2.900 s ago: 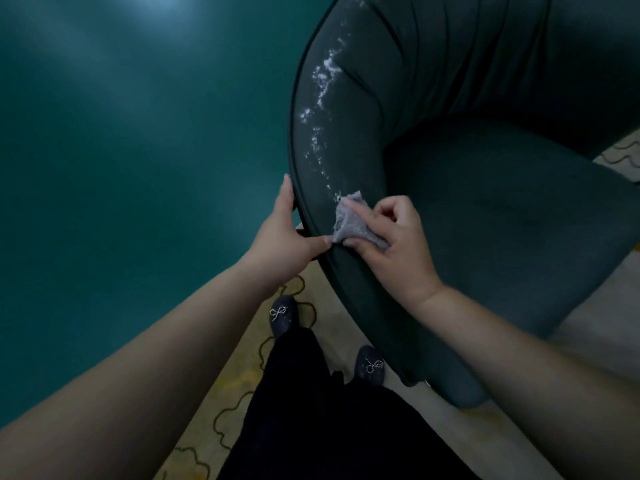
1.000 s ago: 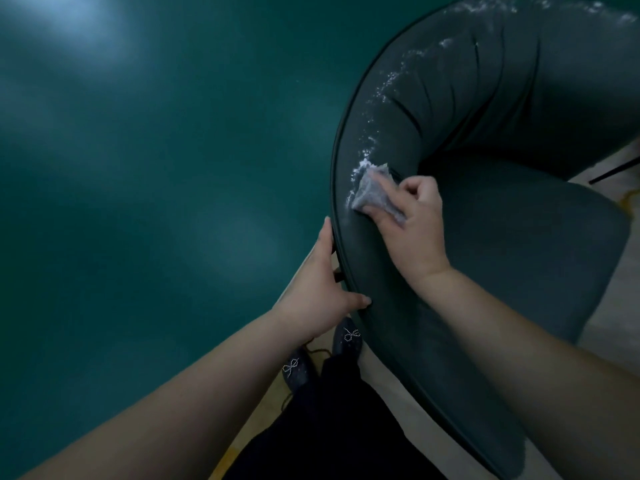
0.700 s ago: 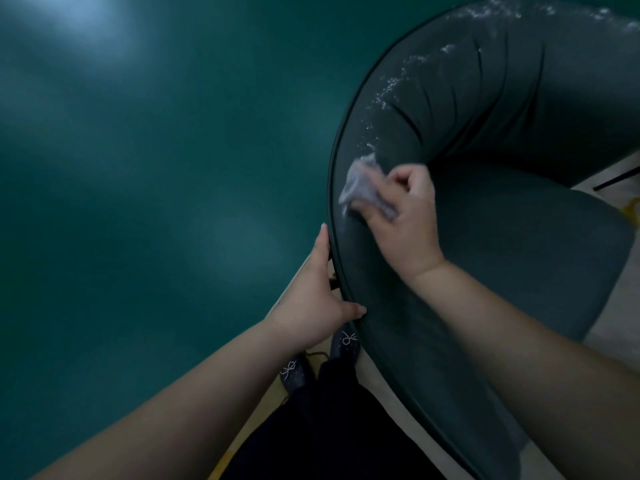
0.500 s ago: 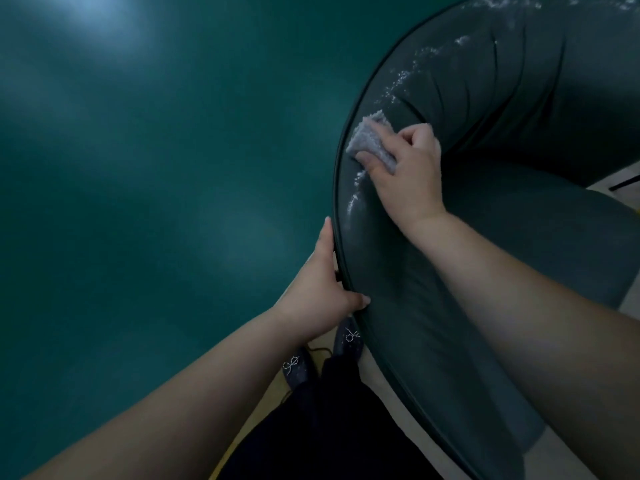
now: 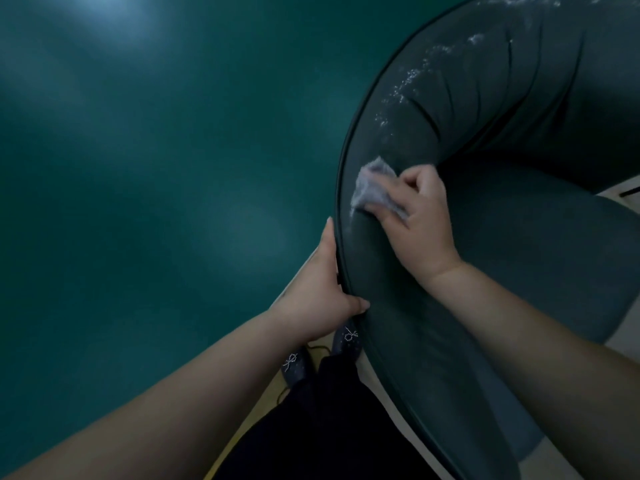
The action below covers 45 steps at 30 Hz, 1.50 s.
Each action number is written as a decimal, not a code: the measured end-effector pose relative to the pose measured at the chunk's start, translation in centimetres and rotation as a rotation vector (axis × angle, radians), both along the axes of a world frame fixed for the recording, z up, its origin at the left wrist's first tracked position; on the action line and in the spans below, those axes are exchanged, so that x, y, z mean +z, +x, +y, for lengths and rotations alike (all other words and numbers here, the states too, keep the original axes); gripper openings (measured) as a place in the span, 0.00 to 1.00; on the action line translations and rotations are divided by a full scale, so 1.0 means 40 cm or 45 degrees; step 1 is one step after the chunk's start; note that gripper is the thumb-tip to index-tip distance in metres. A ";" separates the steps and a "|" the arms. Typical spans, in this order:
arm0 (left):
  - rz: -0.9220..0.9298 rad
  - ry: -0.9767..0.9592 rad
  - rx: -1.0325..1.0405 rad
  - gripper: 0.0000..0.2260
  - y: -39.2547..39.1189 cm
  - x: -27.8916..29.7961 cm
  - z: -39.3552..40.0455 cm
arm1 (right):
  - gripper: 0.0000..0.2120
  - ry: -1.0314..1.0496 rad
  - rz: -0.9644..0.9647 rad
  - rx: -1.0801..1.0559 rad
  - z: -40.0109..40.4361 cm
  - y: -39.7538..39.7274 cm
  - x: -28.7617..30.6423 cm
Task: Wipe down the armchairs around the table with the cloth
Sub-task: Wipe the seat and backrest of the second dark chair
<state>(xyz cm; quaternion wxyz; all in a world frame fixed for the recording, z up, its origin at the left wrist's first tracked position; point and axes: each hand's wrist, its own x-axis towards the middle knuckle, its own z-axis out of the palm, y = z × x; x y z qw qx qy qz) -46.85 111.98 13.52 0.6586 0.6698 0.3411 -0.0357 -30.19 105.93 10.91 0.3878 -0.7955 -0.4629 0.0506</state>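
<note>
Armchair (image 5: 519, 237), dark teal upholstery with a curved, channelled back, is occupying the right side of the head view, its seat lying inside the curve and its rim running down toward the person. White specks (image 5: 408, 81) are showing along the top of the backrest above the wiping point. Cloth (image 5: 374, 187), small and grey, is lying bunched against the top of the rim. Right hand (image 5: 419, 223) is pressing the cloth onto the upholstery, fingers curled over it. Left hand (image 5: 322, 296) is gripping the outer edge of the rim lower down, thumb on the inner face, fingers wrapped behind. Dark shoes (image 5: 322, 351) are standing on pale floor beside the chair. A green wall (image 5: 156, 168) is filling the left.
</note>
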 end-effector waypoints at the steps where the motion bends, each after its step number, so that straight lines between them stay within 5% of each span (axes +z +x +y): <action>1: 0.008 -0.007 0.001 0.48 0.001 0.002 0.001 | 0.21 -0.003 0.019 0.006 -0.026 -0.001 -0.006; 7: 0.083 -0.034 -0.009 0.51 0.003 0.005 -0.002 | 0.21 0.079 0.348 -0.354 0.077 0.046 -0.006; 13: 0.132 -0.016 -0.007 0.53 0.008 0.014 -0.004 | 0.20 -0.048 0.251 -0.038 -0.040 0.000 -0.005; 18: 0.148 0.004 -0.047 0.53 0.007 0.016 -0.002 | 0.09 0.076 0.617 -0.442 0.004 0.025 0.015; 24: 0.163 -0.012 -0.012 0.53 0.008 0.011 -0.005 | 0.19 -0.106 0.148 -0.098 -0.026 -0.064 0.021; 31: 0.172 -0.001 -0.022 0.53 0.009 0.015 -0.007 | 0.18 -0.040 0.432 -0.371 0.038 -0.020 0.021; 38: 0.209 0.051 -0.029 0.53 0.012 0.013 -0.009 | 0.18 -0.085 -0.003 0.152 -0.073 -0.037 0.002; 43: 0.166 0.023 -0.032 0.53 0.011 0.013 -0.006 | 0.18 -0.013 0.318 -0.298 0.015 0.005 -0.002; 45: 0.137 -0.022 -0.023 0.52 0.007 0.010 -0.004 | 0.18 -0.028 0.249 -0.269 0.060 0.003 0.015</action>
